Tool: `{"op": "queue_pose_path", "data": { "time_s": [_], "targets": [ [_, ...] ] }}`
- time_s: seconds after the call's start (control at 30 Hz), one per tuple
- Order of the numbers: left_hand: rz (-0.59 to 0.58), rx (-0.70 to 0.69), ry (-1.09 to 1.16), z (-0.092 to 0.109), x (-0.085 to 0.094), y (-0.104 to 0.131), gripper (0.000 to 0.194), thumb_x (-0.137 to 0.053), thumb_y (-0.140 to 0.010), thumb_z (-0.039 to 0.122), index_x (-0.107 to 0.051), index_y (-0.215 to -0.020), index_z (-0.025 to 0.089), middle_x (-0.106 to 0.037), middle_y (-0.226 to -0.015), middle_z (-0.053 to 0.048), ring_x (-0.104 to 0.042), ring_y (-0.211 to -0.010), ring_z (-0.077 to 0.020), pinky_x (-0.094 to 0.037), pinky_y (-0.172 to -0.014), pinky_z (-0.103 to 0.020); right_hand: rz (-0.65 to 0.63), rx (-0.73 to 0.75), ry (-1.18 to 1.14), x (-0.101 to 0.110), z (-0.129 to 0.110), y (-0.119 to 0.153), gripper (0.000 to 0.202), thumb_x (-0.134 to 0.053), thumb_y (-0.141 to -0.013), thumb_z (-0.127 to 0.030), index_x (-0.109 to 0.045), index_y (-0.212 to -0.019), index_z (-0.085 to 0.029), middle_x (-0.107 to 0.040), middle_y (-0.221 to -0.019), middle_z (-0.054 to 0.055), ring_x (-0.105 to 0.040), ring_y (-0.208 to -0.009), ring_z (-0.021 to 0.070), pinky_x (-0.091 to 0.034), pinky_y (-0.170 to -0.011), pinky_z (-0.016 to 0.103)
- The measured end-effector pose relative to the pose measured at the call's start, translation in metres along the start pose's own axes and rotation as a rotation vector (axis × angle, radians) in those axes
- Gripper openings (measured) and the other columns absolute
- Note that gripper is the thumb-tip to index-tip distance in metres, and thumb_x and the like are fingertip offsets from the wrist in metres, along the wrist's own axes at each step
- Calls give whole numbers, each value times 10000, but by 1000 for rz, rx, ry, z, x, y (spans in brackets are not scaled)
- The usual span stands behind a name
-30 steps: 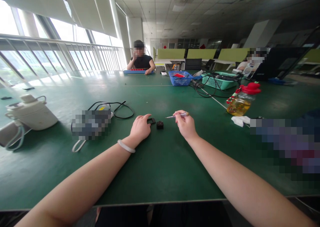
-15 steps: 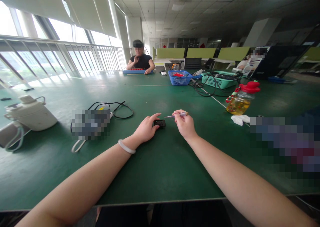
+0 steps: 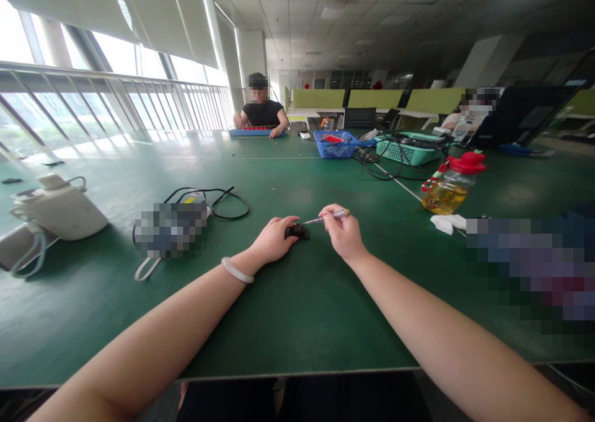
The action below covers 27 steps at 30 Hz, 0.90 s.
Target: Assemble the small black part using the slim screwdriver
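Note:
On the green table (image 3: 297,310), my left hand (image 3: 274,241) grips a small black rectangular part (image 3: 300,232) between thumb and fingers. A pale bracelet circles that wrist. My right hand (image 3: 343,233) is closed around a slim screwdriver (image 3: 334,215) with a clear handle and a thin metal shaft. Its tip points left and reaches the upper edge of the black part; whether it touches is too small to tell.
To the left are a blurred device with a black cable (image 3: 232,214) and a white bottle (image 3: 60,208). A red-capped bottle (image 3: 446,193) stands right. Farther back are a blue basket (image 3: 335,146), a green basket (image 3: 409,150) and a seated person (image 3: 263,112) with a blue tray.
The screwdriver tip has come closer to the black part, which now sits tilted in my left hand. My left fingers have curled in over it. The person opposite has lowered one hand.

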<state>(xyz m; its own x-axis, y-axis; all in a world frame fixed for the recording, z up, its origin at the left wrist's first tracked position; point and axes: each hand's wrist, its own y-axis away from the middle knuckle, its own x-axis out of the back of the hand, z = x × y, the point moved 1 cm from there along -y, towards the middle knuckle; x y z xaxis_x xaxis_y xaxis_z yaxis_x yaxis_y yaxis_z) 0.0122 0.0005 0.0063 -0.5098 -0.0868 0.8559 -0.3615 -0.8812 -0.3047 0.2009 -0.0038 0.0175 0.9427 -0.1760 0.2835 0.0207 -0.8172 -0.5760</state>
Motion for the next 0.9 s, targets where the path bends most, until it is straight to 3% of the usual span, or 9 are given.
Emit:
{"op": "queue_pose_path", "data": {
  "time_s": [0.17,0.67,0.9],
  "targets": [
    [2,-10,-2,-1,1,0,357,-622,-767,211,-628,-1123,234,-676,-1053,-58,-570,-1049,-259,-462,-945,-385,-13,-75,-66,-1,9,-2,220,-473,-852,-366,-567,-734,-207,-491,-545,-36,-447,-480,117,-346,-473,232],
    [-18,-13,16,-2,2,-1,353,-605,-773,220,-630,-1124,237,-675,-1034,-61,-568,-1043,-261,-462,-938,-391,-96,-290,-295,3,22,-18,198,-530,-754,-355,-591,-689,-178,-474,-496,-50,-424,-420,90,-328,-403,217],
    [-18,-15,11,-3,2,-1,344,-608,-774,252,-638,-1117,243,-680,-1041,-57,-576,-1031,-268,-466,-932,-396,-38,-315,-336,3,38,-21,282,-587,-722,-445,-522,-810,-184,-662,-746,24,-577,-563,115,-437,-506,236]
  ]
}}
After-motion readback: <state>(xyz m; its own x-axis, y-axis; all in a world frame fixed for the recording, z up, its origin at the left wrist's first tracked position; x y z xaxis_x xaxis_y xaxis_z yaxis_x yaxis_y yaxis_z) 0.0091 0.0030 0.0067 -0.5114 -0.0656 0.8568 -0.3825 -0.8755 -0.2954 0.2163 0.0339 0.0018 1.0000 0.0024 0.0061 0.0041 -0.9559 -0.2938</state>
